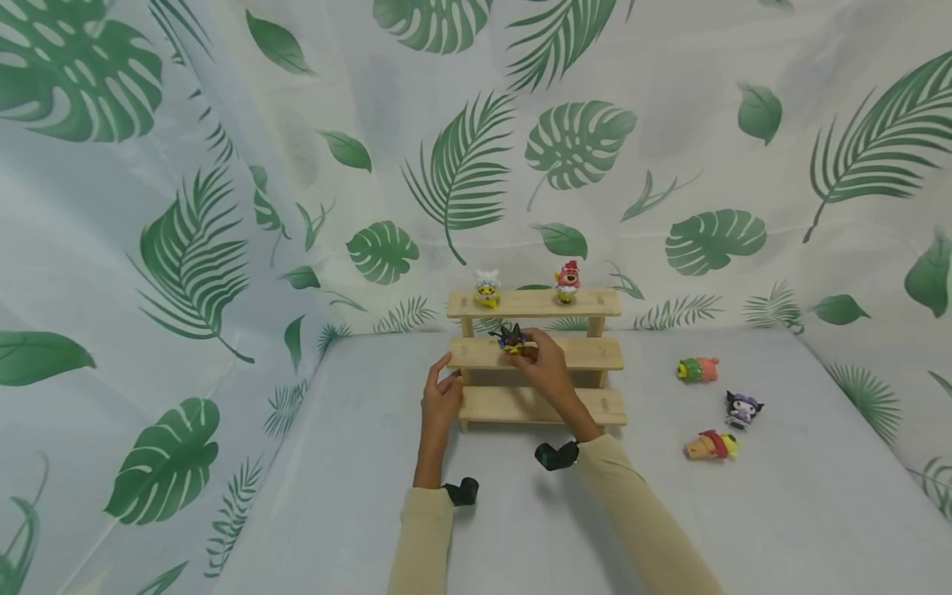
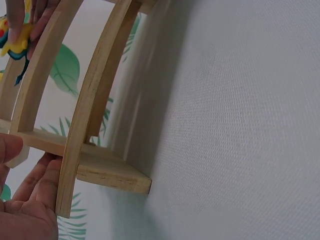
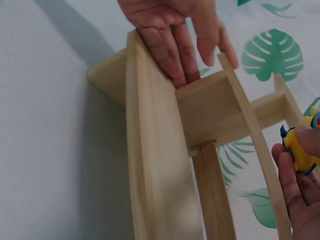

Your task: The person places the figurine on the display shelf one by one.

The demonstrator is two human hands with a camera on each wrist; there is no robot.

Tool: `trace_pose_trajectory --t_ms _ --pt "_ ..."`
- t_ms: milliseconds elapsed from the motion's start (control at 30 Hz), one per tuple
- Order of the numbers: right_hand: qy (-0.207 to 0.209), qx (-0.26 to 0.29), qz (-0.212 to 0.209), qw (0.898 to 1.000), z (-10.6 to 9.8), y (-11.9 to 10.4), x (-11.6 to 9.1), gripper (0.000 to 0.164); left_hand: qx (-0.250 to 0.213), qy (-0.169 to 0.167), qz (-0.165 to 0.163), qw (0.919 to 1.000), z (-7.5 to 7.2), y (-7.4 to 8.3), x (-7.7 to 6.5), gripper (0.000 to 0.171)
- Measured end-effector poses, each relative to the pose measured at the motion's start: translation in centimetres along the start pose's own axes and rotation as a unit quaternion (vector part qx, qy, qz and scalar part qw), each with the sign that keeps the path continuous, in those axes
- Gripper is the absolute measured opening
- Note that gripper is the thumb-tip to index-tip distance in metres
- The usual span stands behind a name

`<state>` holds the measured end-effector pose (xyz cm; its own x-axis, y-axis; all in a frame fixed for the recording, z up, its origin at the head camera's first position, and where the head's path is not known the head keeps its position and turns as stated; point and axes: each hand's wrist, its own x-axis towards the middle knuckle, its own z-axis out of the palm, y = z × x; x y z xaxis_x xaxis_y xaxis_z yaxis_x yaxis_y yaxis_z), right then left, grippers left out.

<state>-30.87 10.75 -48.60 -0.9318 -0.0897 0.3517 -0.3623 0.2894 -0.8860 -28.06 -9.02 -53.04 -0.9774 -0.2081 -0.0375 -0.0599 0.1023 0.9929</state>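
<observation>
Yellow fig. [image 1: 510, 338] upright, ears up, in R grip [image 1: 545, 363]

We counted six figurines [image 1: 740, 410] and one wooden rack [image 1: 587, 354].
Three figurines were near mid-frame, three at lower right; we also counted three shelves [image 1: 531, 405], one left hand [image 1: 442, 398], one right hand [image 1: 549, 368] and two black wrist cameras [image 1: 556, 456].
</observation>
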Motion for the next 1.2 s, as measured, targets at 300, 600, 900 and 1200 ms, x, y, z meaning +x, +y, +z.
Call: trace_pose_trajectory --t_ms 300,600,900,1200 --pt "0.045 -0.064 -0.039 0.996 2.2 0.3 0.5 0.04 0.001 -0.001 -0.006 1.0 -0.2 -0.1 0.1 0.049" --pt "0.087 -0.123 -0.027 0.988 3.8 -0.2 1.0 0.036 -0.004 0.004 0.018 0.9998 -0.1 0.1 0.3 0.049" --pt "0.11 -0.18 0.016 0.977 4.8 -0.7 0.9 0.045 -0.003 -0.001 0.011 0.9999 -0.2 -0.1 -0.1 0.048" --pt "0.104 -0.222 0.016 0.969 4.9 -0.6 1.0 0.049 -0.012 -0.014 0.007 0.9998 -0.5 0.3 -0.1 0.05"
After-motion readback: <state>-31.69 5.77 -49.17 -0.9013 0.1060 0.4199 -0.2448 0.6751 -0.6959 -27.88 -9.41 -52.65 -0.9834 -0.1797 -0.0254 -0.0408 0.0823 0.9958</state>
